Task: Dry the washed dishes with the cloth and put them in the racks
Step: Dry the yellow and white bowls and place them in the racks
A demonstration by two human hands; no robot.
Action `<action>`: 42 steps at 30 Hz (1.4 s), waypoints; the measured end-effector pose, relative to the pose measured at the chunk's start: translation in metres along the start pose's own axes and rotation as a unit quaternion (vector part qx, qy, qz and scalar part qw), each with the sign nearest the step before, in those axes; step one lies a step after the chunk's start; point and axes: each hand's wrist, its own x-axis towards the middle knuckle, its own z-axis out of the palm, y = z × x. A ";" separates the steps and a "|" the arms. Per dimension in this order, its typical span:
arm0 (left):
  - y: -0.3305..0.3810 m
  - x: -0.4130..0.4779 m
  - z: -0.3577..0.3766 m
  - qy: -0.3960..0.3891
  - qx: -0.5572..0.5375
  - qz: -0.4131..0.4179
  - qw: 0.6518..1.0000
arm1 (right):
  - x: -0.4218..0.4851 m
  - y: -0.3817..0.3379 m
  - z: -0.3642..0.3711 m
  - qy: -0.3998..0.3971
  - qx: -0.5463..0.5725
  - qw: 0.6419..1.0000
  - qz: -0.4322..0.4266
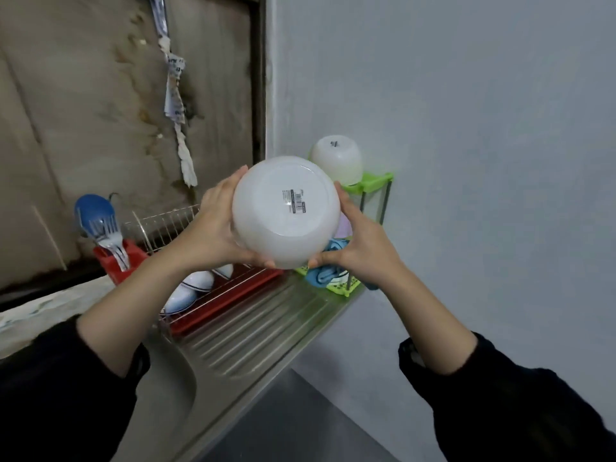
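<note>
A white bowl (286,211) is held up in the air, its base with a barcode label turned toward me. My left hand (216,225) grips its left side and my right hand (360,245) grips its right side, thumbs under the lower edge. Behind it stands a green corner rack (373,181) with a smaller white bowl (338,160) upside down on its top shelf. A blue cloth (325,273) lies on the rack's lower shelf. To the left, a red dish rack (233,291) with a wire frame holds white plates (190,291).
A red cutlery holder (116,261) with forks and a blue spoon stands at the dish rack's left end. The steel sink drainboard (260,335) runs below my arms, the basin (166,388) at lower left. A grey wall is on the right.
</note>
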 end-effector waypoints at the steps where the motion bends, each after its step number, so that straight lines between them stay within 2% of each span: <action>1: -0.007 0.018 0.004 -0.002 0.003 0.009 1.000 | 0.014 0.006 -0.003 0.008 -0.010 1.000 0.001; 6: -0.034 0.106 0.025 -0.013 -0.016 0.003 1.000 | 0.092 0.037 -0.015 0.042 -0.061 0.997 0.017; 13: -0.081 0.219 0.046 -0.004 -0.090 0.036 0.995 | 0.193 0.070 -0.029 0.082 -0.060 0.994 0.037; 24: -0.110 0.310 0.109 -0.001 -0.160 -0.006 0.987 | 0.277 0.126 -0.056 0.091 -0.178 0.975 0.098; 29: -0.115 0.328 0.129 -0.021 -0.185 -0.038 0.982 | 0.296 0.150 -0.066 0.058 -0.161 0.979 0.110; 33: -0.129 0.337 0.138 -0.090 -0.179 -0.105 0.974 | 0.310 0.170 -0.066 -0.001 -0.142 0.982 0.126; 36: -0.137 0.333 0.146 -0.139 -0.156 -0.125 0.970 | 0.318 0.182 -0.065 -0.056 -0.164 0.974 0.143; 42: -0.137 0.328 0.154 -0.117 -0.137 -0.149 0.972 | 0.318 0.184 -0.067 -0.076 -0.196 0.968 0.140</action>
